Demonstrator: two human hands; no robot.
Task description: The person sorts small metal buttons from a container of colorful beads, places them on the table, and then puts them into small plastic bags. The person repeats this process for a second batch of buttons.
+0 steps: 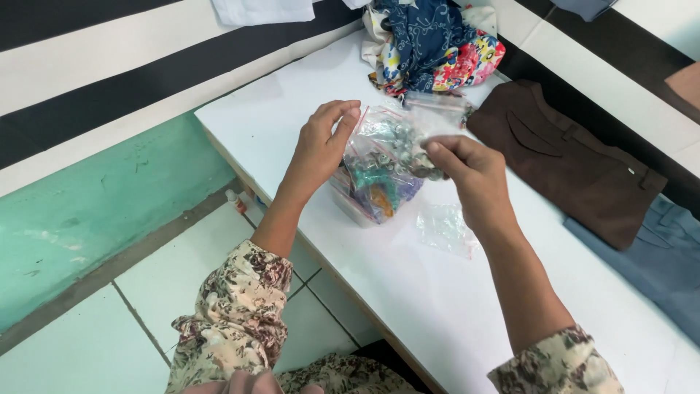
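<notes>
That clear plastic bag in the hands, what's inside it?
The clear plastic bag, held between the left hand and right hand, holds many small silvery metal pieces. Their exact kind is too small to tell, and the fingers cover part of the bag.

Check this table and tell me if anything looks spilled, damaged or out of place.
Nothing looks spilled or damaged. The left hand and right hand hold a clear plastic bag of small silvery pieces over the white table. An empty clear plastic bag lies loose, and patterned cloth sits crumpled.
</notes>
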